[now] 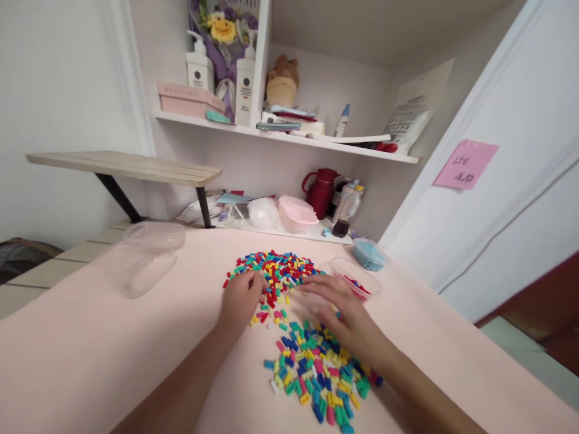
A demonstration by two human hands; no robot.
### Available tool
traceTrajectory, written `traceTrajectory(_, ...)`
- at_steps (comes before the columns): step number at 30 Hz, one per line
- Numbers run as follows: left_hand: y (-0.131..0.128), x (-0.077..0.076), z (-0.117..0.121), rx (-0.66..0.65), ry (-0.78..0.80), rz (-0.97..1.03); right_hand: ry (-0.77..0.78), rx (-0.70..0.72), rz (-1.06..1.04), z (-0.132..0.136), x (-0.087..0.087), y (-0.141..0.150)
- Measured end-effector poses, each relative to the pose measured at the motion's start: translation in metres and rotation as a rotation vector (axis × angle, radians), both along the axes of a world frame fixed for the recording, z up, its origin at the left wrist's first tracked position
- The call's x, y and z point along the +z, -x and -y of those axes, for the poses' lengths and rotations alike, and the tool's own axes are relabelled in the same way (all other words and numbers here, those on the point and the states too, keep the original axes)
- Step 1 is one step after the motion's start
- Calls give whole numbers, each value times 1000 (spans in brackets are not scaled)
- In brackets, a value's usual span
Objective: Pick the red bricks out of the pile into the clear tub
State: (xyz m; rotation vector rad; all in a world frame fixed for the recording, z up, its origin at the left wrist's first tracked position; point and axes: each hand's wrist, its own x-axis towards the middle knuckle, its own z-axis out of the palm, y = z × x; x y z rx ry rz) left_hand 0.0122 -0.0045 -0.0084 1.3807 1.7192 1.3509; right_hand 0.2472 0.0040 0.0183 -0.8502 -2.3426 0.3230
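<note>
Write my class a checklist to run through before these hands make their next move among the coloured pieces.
1. Piles fully separated: not ok; loose pieces lie between the far pile and near pile.
2. Left hand at the far pile: ok.
3. Right hand free of pieces: cannot tell; partly blurred.
4. Red pieces within the right-hand clear container: ok.
5. Left-hand clear tray apart from both piles: ok.

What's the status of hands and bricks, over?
Left hand curled at far brick pile. Right hand open, partly blurred. Near brick pile partly hidden by right forearm.
</note>
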Motion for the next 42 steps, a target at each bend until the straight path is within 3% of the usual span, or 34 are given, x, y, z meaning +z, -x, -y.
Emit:
traceTrajectory(4, 1, -1, -1, -6, -12, -5, 61, 230, 222, 24, 5, 22)
traceTrajectory(8, 1, -2, -1, -9, -17, -8, 127, 302, 376, 28, 5, 32)
traceTrajectory(19, 0, 1, 0, 1, 21, 5, 72, 205, 314, 15, 11, 22)
traceTrajectory(26, 0, 0, 0, 2, 30, 15, 42, 79, 145, 3, 1, 13)
traceTrajectory(35, 0, -1, -1, -1, 8, -5, 76, 205, 341, 14, -5, 24)
traceTrajectory(42, -1, -1, -2, 5, 7, 14, 63, 193, 254, 8, -7, 22)
